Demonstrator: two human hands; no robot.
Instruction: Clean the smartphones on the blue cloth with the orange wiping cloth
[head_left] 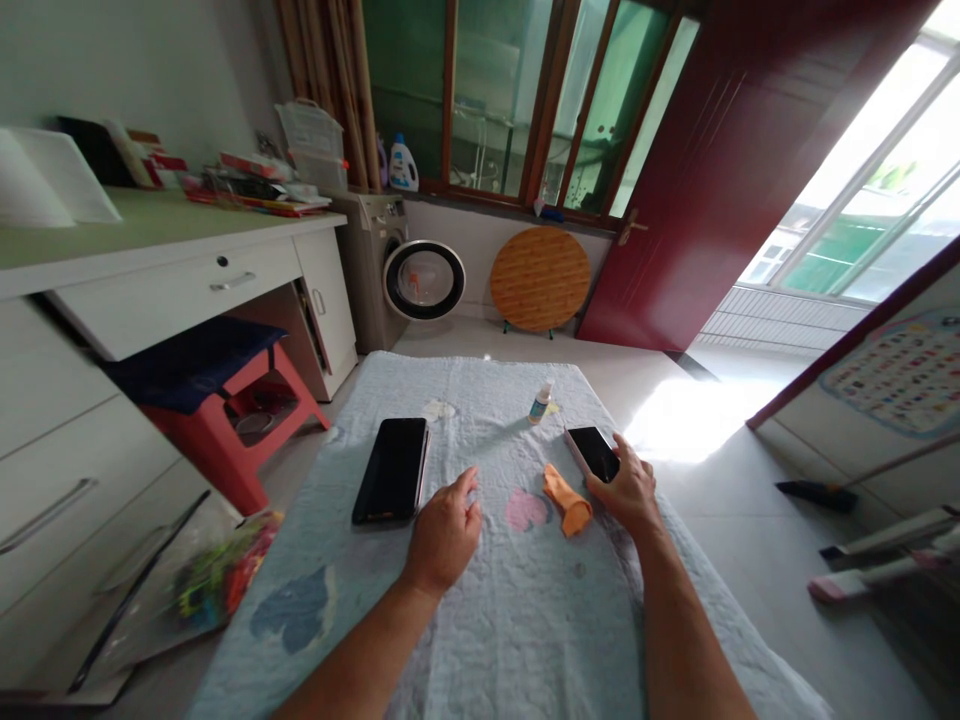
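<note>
My right hand [634, 488] grips the near right end of a smartphone [592, 450] with a dark screen, thumb on the near side and fingers along the right edge. The phone is at the right side of the cloth-covered table. My left hand [445, 530] rests over the cloth with fingers loosely apart and nothing in them. Just left of it lies a larger black tablet [391, 470], screen up. Between the hands, closer to the right one, is a crumpled orange cloth [568, 502]. A small spray bottle [539, 404] stands upright farther back.
A pale blue quilted cloth [495, 620] with heart patches covers the table. To the left are a red stool [232, 430], a desk [180, 290] and a bag of colourful items [217, 570]. Behind stand a washing machine with its door open [424, 280] and a round wooden tabletop [540, 278].
</note>
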